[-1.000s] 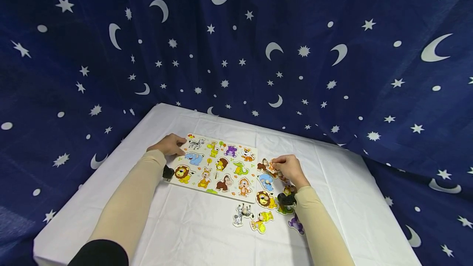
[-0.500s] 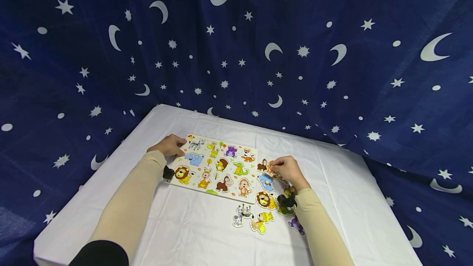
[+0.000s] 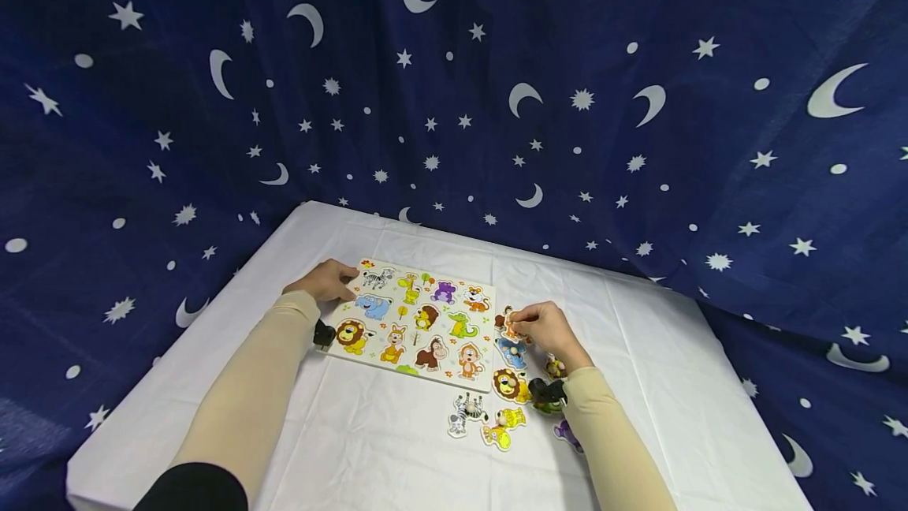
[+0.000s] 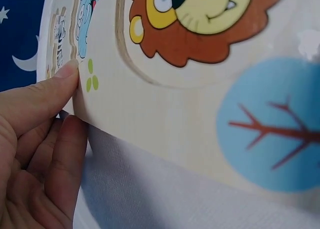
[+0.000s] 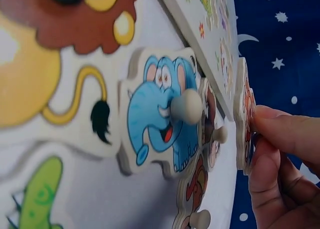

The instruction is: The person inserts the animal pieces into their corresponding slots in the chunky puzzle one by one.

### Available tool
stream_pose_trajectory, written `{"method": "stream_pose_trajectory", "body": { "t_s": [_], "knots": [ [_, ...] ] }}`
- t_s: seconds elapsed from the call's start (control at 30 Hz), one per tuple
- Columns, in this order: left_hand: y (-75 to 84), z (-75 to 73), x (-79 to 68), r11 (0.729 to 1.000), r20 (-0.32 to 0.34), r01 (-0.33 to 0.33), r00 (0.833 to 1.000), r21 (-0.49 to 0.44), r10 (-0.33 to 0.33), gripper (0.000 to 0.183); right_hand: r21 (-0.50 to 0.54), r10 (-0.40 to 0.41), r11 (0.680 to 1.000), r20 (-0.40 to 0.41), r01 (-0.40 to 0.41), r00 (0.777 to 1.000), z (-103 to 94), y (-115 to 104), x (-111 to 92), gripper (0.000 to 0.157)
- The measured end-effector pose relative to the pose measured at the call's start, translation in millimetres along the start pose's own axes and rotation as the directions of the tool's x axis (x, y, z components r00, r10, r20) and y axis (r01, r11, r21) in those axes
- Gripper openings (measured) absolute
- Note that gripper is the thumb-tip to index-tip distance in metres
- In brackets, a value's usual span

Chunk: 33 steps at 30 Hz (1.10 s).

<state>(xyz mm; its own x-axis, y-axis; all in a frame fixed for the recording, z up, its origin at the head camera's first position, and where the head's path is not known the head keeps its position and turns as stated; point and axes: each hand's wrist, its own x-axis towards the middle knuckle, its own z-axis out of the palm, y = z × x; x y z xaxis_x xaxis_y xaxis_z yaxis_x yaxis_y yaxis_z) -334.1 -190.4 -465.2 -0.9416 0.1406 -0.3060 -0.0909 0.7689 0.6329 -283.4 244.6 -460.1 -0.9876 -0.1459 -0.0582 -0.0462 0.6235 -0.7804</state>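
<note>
My left hand grips the left edge of a wooden animal puzzle board. In the left wrist view its thumb lies on top beside the lion recess, with fingers curled at the edge. Right of the board, my right hand pinches an orange animal puzzle piece, seen nearly edge-on in the right wrist view and raised off the cloth. Under and near that hand lie an elephant piece with a round wooden knob, a brown monkey piece, partly hidden, and a lion piece.
Closer to me lie a zebra piece and a giraffe piece. A green crocodile piece and a purple piece sit partly under the right forearm. White cloth covers the table; a dark blue star-patterned curtain hangs behind.
My right hand has shifted slightly left toward the board, carrying the orange piece out from among the other pieces. The left hand stays at the board's edge.
</note>
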Motion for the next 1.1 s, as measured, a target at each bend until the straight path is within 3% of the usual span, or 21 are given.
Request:
{"method": "stream_pose_trajectory", "body": {
  "t_s": [0.3, 1.1],
  "knots": [
    [-1.0, 0.9, 0.0, 0.999, -0.015, -0.043, 0.999, 0.016, 0.044, 0.065, 0.015, -0.010, 1.000, 0.013, 0.010, 1.000, 3.5, -1, -4, 0.011],
    [0.4, 0.1, -0.9, 0.999, -0.015, -0.045, 0.999, 0.014, 0.045, 0.065, 0.061, -0.103, 0.993, 0.093, 0.097, 0.990, 15.0, -10, -10, 0.012]
  ]
}}
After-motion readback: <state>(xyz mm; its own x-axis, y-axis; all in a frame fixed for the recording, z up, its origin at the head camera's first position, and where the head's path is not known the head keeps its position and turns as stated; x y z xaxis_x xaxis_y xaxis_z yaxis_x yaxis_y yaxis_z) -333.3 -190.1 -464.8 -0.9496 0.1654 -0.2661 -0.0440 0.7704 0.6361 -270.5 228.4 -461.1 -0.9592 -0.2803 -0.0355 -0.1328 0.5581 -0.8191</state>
